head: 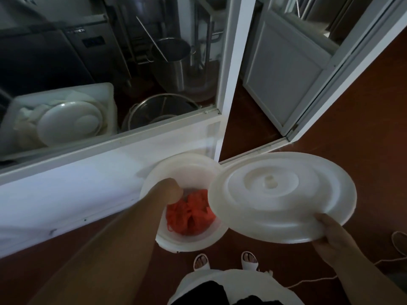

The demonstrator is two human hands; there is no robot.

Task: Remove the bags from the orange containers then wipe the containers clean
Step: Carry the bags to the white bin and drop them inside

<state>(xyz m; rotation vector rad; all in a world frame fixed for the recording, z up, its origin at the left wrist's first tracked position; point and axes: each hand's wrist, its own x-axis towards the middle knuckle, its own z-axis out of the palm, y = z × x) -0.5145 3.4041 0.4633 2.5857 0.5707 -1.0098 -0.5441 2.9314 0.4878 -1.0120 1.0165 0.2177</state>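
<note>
The left hand reaches down into a white container, fingers curled just above an orange bag bunched at the bottom; whether it grips yet is unclear. The right hand pinches a round white lid's near rim. The bag looks soft, light and crinkly, best gathered by its bunched top.

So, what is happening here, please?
A person stands over a white bucket on the floor. The right hand grips the rim of its white lid, lifted off to the side. The left hand reaches into the bucket toward an orange bag still lying inside. Its fingers cannot be seen clearly.
</note>
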